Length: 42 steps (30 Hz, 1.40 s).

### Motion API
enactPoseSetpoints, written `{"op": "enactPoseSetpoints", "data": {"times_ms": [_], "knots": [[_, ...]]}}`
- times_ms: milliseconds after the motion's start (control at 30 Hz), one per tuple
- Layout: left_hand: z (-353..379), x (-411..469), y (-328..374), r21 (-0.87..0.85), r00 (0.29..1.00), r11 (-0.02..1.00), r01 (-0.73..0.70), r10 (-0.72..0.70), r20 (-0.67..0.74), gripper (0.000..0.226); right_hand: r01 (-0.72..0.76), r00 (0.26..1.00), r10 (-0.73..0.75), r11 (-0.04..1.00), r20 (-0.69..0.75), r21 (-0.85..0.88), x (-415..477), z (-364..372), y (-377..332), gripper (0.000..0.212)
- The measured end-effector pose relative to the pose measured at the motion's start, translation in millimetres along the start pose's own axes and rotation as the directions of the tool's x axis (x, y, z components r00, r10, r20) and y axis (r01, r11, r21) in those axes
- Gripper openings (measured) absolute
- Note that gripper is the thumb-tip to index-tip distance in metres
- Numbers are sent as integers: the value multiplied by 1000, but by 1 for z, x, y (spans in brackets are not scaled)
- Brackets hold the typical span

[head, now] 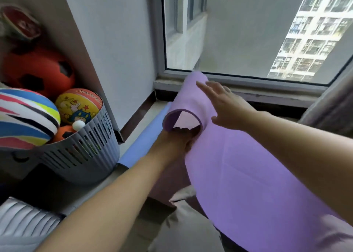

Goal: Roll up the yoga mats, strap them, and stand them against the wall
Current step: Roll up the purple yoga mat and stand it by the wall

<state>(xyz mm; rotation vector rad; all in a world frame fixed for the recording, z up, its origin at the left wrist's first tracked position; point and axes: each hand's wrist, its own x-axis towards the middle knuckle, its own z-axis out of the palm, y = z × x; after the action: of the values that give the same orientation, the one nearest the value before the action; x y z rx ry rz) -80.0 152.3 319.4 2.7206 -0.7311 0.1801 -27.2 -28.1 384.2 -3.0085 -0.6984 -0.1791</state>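
A purple yoga mat [238,165] lies partly rolled in front of the window, its loose tube end [183,122] open toward me. My left hand [177,139] reaches into that open end, its fingers curled round the mat's inner edge. My right hand [227,106] lies on top of the roll with fingers straight and spread. A blue yoga mat [141,146] lies flat on the floor along the wall, left of the purple one.
A grey slatted basket [80,152] full of balls stands at the left by the white wall [118,51]. The window sill [238,91] runs behind the mat. A grey curtain [328,106] hangs at the right. Beige trousers [187,228] show below.
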Motion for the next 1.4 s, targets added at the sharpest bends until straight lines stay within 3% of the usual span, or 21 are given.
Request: {"op": "enactPoseSetpoints", "data": {"times_ms": [100,133,200,233,300,333,367,400,433,533,633,700,767,833,900,933,1000,1067,1100,1267,1400], "knots": [[-11,-15,28,133,965,956,-262,256,63,30,164,986,-145,945,86,-282,-26,-33,9,123],[-13,-21,36,99,965,961,-258,252,71,28,212,976,-180,912,120,-353,-36,-42,12,127],[-20,-34,50,-133,984,989,-67,87,153,41,300,952,-228,839,206,-455,-61,-60,16,131],[-22,-38,54,-151,977,988,-27,58,206,50,336,937,-240,817,253,-469,-74,-67,16,130],[-32,-43,61,-125,945,974,-187,213,248,48,380,913,-253,813,321,-441,-98,-76,15,116],[-38,-44,65,-9,903,918,-396,391,176,36,378,909,-244,822,337,-425,-112,-78,14,102],[-43,-44,67,185,819,798,-574,554,149,31,358,913,-220,836,344,-416,-124,-78,13,86],[-45,-44,62,352,712,635,-687,685,155,35,316,924,-179,856,339,-409,-137,-78,13,72],[-47,-44,53,397,684,587,-706,710,168,40,256,937,-126,883,326,-394,-150,-78,13,59],[-63,-45,55,449,809,672,-588,494,320,44,66,977,5,944,213,-323,-179,-78,4,43],[-83,-46,76,576,897,747,-331,60,438,13,-42,990,71,974,125,-221,-198,-80,-21,43],[-94,-46,85,643,865,758,-109,-246,437,25,-68,988,88,986,130,-155,-211,-81,-38,44],[-101,-44,93,606,830,795,20,-351,433,34,-78,979,99,989,178,-125,-223,-80,-49,44],[-107,-40,109,431,891,894,126,-293,347,43,-64,962,92,991,259,-116,-235,-76,-55,46],[-112,-37,140,162,953,981,111,-151,262,41,-61,958,85,994,272,-95,-242,-71,-58,47],[-115,-39,161,35,947,995,89,-95,307,44,-64,962,84,994,260,-84,-244,-69,-58,47],[-113,-52,194,-112,844,988,104,-28,535,56,-84,967,95,995,238,-54,-249,-66,-56,48],[-100,-69,209,-100,744,990,104,-11,668,59,-105,962,110,994,249,-32,-254,-62,-50,49],[-92,-76,209,-79,749,993,87,-12,663,58,-111,961,115,993,250,-31,-256,-60,-47,51],[-51,-110,200,123,884,992,-26,-34,466,52,-111,914,91,993,395,28,-268,-44,-16,58],[-49,-106,176,348,973,929,-128,50,226,42,-300,835,314,948,452,-103,-283,-44,44,62]]}}
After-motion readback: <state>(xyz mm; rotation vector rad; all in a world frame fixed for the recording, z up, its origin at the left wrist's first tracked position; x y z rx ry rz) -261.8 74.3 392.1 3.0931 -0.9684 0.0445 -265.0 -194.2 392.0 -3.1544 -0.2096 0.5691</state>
